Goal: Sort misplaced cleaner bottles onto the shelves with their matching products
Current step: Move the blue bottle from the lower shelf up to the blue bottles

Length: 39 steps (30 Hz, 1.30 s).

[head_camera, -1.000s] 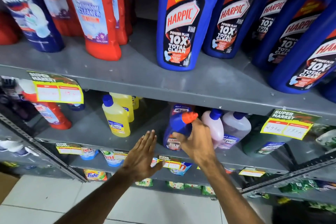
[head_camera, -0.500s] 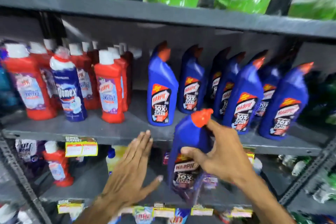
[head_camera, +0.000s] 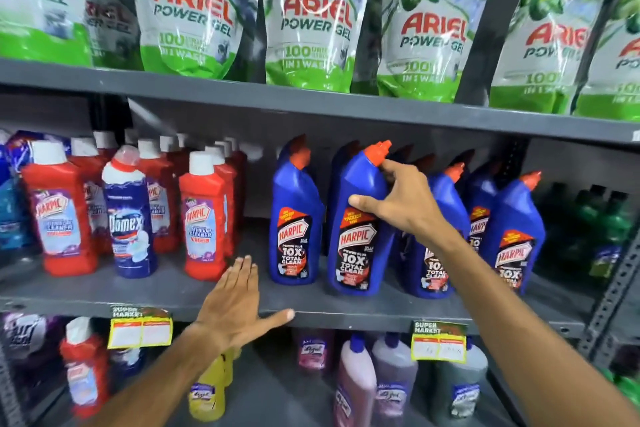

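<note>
My right hand [head_camera: 403, 199] grips the neck of a blue Harpic bottle [head_camera: 358, 229] with an orange cap. The bottle stands upright on the grey middle shelf [head_camera: 173, 291], among other blue Harpic bottles [head_camera: 296, 218] of the same kind. My left hand [head_camera: 239, 302] lies flat and open on the front edge of that shelf, left of the held bottle, holding nothing.
Red Harpic bathroom cleaner bottles [head_camera: 204, 218] and one blue Domex bottle [head_camera: 130, 215] stand on the left of the middle shelf. Ariel Power Gel pouches [head_camera: 308, 28] fill the shelf above. The lower shelf holds Lizol-type bottles [head_camera: 356, 381] and yellow price tags [head_camera: 140, 331].
My right hand lifted the blue Harpic bottle from the lower shelf up onto the middle shelf beside the matching bottles. My left hand rose to the middle shelf's edge. The view tilted upward.
</note>
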Each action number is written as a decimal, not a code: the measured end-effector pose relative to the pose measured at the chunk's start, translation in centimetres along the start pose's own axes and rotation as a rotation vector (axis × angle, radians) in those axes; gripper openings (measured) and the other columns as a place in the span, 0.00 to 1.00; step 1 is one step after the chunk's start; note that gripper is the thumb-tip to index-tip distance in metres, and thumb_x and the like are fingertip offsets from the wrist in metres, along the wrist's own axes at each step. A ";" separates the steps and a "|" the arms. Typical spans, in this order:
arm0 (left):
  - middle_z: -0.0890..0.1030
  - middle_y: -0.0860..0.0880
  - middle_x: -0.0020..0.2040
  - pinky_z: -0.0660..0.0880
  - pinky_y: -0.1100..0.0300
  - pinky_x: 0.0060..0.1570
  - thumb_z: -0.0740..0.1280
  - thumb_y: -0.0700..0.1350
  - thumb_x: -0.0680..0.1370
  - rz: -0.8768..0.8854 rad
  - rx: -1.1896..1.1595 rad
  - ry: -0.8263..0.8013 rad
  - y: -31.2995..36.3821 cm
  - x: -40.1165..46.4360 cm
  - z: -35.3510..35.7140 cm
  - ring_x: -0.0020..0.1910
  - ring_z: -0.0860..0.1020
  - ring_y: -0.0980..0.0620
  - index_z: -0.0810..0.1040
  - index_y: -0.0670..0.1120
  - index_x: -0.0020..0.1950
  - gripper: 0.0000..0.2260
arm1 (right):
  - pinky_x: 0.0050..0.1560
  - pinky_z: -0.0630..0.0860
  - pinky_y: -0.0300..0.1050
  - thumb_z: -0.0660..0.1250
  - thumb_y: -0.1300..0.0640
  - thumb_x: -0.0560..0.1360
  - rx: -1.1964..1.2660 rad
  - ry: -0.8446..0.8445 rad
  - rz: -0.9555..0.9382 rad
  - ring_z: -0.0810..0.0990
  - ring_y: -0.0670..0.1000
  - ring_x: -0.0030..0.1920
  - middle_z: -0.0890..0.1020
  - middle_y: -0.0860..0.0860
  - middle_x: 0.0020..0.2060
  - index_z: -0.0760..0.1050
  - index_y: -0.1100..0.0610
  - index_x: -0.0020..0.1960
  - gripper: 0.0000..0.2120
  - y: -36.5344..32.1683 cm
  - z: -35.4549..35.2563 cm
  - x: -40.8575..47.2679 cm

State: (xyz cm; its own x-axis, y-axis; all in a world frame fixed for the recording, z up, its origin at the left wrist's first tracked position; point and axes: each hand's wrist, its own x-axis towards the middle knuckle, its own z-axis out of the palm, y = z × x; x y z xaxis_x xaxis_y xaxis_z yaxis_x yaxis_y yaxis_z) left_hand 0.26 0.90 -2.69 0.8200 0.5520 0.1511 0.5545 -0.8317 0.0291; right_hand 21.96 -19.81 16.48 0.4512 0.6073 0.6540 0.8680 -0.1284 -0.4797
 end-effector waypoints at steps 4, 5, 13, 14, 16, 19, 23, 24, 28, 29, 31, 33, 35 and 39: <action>0.44 0.40 0.86 0.43 0.53 0.83 0.39 0.87 0.61 0.012 -0.062 -0.066 -0.6 0.8 0.2 0.85 0.44 0.46 0.43 0.38 0.84 0.68 | 0.45 0.70 0.21 0.84 0.46 0.64 -0.002 0.004 0.028 0.80 0.27 0.43 0.85 0.35 0.42 0.84 0.50 0.57 0.24 2.2 1.7 1.9; 0.45 0.41 0.86 0.43 0.54 0.83 0.37 0.88 0.59 0.019 -0.068 -0.066 -0.6 0.9 0.4 0.85 0.45 0.47 0.44 0.38 0.85 0.69 | 0.46 0.72 0.24 0.84 0.46 0.64 -0.002 -0.009 0.045 0.81 0.29 0.43 0.85 0.36 0.43 0.84 0.51 0.57 0.24 2.6 2.0 2.2; 0.49 0.43 0.87 0.43 0.57 0.80 0.34 0.87 0.62 0.023 -0.029 -0.003 -0.9 1.2 1.4 0.85 0.48 0.49 0.46 0.41 0.85 0.66 | 0.45 0.74 0.26 0.85 0.46 0.64 0.019 -0.049 0.123 0.81 0.28 0.44 0.85 0.35 0.42 0.82 0.49 0.48 0.18 5.9 3.8 2.9; 0.49 0.43 0.87 0.43 0.57 0.81 0.34 0.87 0.62 0.023 -0.025 0.002 -0.9 1.2 1.5 0.85 0.48 0.49 0.47 0.41 0.85 0.66 | 0.48 0.77 0.33 0.85 0.46 0.64 0.026 -0.051 0.127 0.83 0.32 0.46 0.87 0.38 0.44 0.83 0.51 0.50 0.19 6.0 3.8 3.0; 0.49 0.43 0.87 0.44 0.57 0.81 0.35 0.87 0.62 0.023 -0.023 0.009 -0.9 1.1 1.5 0.85 0.48 0.49 0.47 0.41 0.85 0.65 | 0.54 0.80 0.42 0.85 0.47 0.65 0.053 -0.068 0.125 0.85 0.38 0.50 0.88 0.42 0.48 0.84 0.53 0.54 0.22 6.1 4.0 3.2; 0.48 0.43 0.87 0.43 0.57 0.80 0.37 0.87 0.64 0.023 -0.029 0.015 -1.0 0.9 1.6 0.85 0.48 0.49 0.46 0.41 0.85 0.64 | 0.63 0.81 0.50 0.85 0.46 0.64 0.110 -0.085 0.122 0.86 0.46 0.56 0.89 0.46 0.54 0.83 0.54 0.60 0.28 6.3 4.2 3.1; 0.48 0.43 0.87 0.42 0.58 0.80 0.39 0.86 0.66 0.022 -0.014 0.032 -1.0 1.0 1.8 0.85 0.48 0.50 0.47 0.41 0.85 0.62 | 0.63 0.82 0.51 0.87 0.46 0.62 0.335 -0.029 0.193 0.86 0.48 0.61 0.87 0.48 0.61 0.77 0.52 0.70 0.41 8.1 5.4 0.4; 0.48 0.44 0.87 0.42 0.58 0.80 0.39 0.86 0.66 0.023 -0.014 0.034 -1.0 1.0 1.8 0.85 0.48 0.50 0.47 0.41 0.85 0.62 | 0.61 0.83 0.51 0.87 0.47 0.62 0.391 -0.015 0.233 0.86 0.49 0.61 0.87 0.48 0.61 0.75 0.52 0.71 0.41 9.0 6.1 -0.9; 0.49 0.44 0.87 0.42 0.58 0.80 0.38 0.87 0.66 0.022 -0.018 0.050 -1.0 1.0 1.9 0.85 0.48 0.50 0.47 0.42 0.85 0.62 | 0.56 0.84 0.43 0.90 0.55 0.60 0.511 -0.064 0.408 0.87 0.49 0.60 0.88 0.47 0.59 0.74 0.51 0.68 0.42 12.9 9.3 -6.9; 0.49 0.44 0.87 0.42 0.58 0.80 0.37 0.87 0.65 0.021 -0.019 0.050 -1.0 1.1 1.9 0.85 0.48 0.50 0.47 0.42 0.85 0.63 | 0.57 0.84 0.42 0.90 0.56 0.59 0.511 -0.100 0.439 0.87 0.47 0.60 0.88 0.47 0.59 0.73 0.51 0.68 0.42 13.4 9.8 -7.7; 0.49 0.44 0.87 0.42 0.58 0.79 0.37 0.87 0.65 0.020 -0.020 0.049 -1.0 1.1 2.0 0.85 0.48 0.50 0.47 0.42 0.85 0.63 | 0.58 0.84 0.42 0.90 0.56 0.58 0.486 -0.167 0.455 0.87 0.45 0.58 0.88 0.46 0.58 0.74 0.51 0.67 0.42 14.0 10.3 -8.3; 0.48 0.45 0.87 0.42 0.58 0.79 0.37 0.87 0.65 0.018 -0.024 0.045 -1.1 1.1 2.1 0.85 0.48 0.50 0.46 0.42 0.86 0.63 | 0.58 0.83 0.40 0.90 0.57 0.59 0.469 -0.197 0.453 0.87 0.43 0.57 0.89 0.42 0.56 0.76 0.50 0.66 0.39 14.2 10.2 -8.1; 0.48 0.45 0.87 0.42 0.58 0.79 0.37 0.87 0.65 0.015 -0.028 0.043 -1.1 1.1 2.2 0.85 0.48 0.50 0.46 0.43 0.86 0.63 | 0.57 0.83 0.38 0.89 0.57 0.61 0.472 -0.201 0.444 0.87 0.43 0.57 0.88 0.41 0.56 0.77 0.49 0.66 0.37 14.3 10.2 -8.1; 0.48 0.45 0.87 0.42 0.58 0.79 0.38 0.87 0.65 0.013 -0.035 0.040 -1.1 1.2 2.3 0.85 0.48 0.50 0.46 0.43 0.86 0.63 | 0.59 0.83 0.43 0.88 0.56 0.63 0.480 -0.195 0.428 0.86 0.44 0.58 0.88 0.42 0.57 0.77 0.49 0.67 0.36 14.4 10.3 -8.2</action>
State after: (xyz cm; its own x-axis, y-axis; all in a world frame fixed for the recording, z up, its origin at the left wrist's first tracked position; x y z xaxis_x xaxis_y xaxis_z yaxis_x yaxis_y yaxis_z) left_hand 0.97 2.60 -4.82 0.8201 0.5393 0.1914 0.5383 -0.8405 0.0617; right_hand 28.62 -18.56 -1.86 0.6501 0.7166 0.2527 0.4125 -0.0536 -0.9094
